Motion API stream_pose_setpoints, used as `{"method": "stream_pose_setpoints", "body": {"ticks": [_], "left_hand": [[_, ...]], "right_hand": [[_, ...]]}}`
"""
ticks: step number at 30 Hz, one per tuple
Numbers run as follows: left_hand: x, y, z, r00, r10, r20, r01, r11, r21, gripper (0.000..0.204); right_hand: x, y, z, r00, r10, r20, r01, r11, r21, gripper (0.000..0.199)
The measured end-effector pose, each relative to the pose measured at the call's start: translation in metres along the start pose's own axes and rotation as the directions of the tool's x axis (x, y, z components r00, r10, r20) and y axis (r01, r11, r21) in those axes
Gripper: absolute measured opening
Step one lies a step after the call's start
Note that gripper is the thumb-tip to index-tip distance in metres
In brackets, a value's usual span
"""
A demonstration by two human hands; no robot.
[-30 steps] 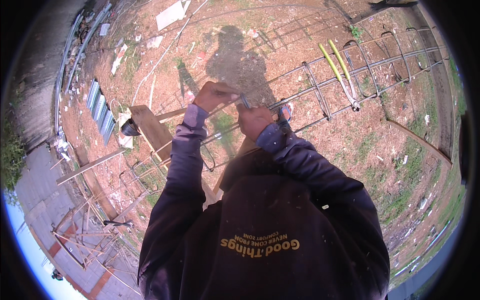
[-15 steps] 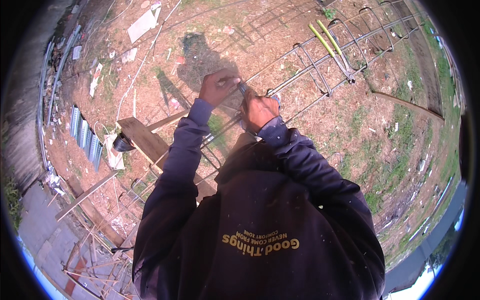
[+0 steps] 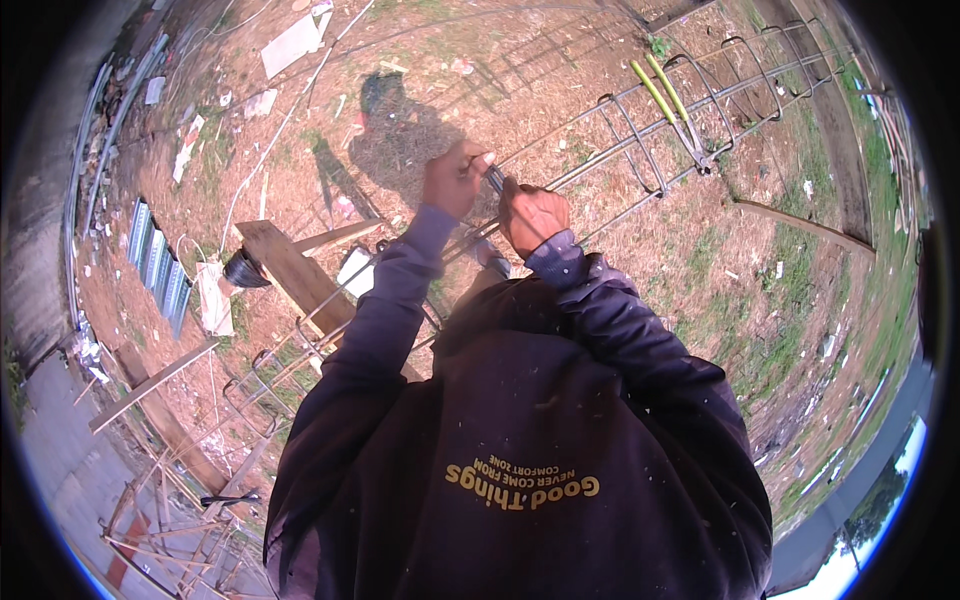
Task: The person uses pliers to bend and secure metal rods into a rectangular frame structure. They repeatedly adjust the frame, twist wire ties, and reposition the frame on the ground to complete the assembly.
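Note:
A long steel rebar cage (image 3: 640, 160) with square stirrups lies across bare, patchy ground. My left hand (image 3: 452, 180) is closed around a small metal tool at one of the cage's upper bars. My right hand (image 3: 532, 215) is closed on the same bar just beside it, the two hands almost touching. What sits between the fingers is mostly hidden. My dark sweatshirt fills the lower middle of the view.
Yellow-handled cutters (image 3: 668, 100) rest on the cage to the upper right. A wooden plank (image 3: 290, 270) lies at the left, with a dark bowl (image 3: 245, 270), corrugated sheets (image 3: 160, 270) and scrap timber (image 3: 180, 500) beyond. White debris (image 3: 295, 42) lies at the top.
The view has swung, so the cage and cutters sit further right. Both hands stay together on the same bar and have closed in on each other.

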State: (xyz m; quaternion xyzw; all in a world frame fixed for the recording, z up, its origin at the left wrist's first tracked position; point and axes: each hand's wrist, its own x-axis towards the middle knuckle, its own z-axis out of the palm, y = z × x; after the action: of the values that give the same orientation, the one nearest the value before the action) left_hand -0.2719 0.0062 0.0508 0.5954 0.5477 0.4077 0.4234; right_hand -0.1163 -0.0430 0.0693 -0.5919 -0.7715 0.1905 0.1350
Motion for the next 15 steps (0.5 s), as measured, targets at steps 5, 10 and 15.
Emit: {"method": "stream_pose_setpoints", "body": {"ticks": [5,10,15], "left_hand": [[-0.005,0.001,0.013,0.994,-0.062,-0.090,0.073,0.991,0.114,0.012],[-0.006,0.001,0.014,0.987,-0.066,-0.147,0.083,0.990,0.115,0.020],[-0.009,0.005,0.010,0.942,-0.327,-0.069,0.334,0.931,0.147,0.027]], "right_hand": [[0.006,0.010,-0.008,0.992,-0.110,-0.054,0.114,0.991,0.064,0.010],[0.037,0.039,-0.035,0.977,-0.134,0.164,0.106,0.980,0.168,0.025],[0.059,0.048,-0.047,0.921,-0.255,0.294,0.191,0.954,0.231,0.024]]}}
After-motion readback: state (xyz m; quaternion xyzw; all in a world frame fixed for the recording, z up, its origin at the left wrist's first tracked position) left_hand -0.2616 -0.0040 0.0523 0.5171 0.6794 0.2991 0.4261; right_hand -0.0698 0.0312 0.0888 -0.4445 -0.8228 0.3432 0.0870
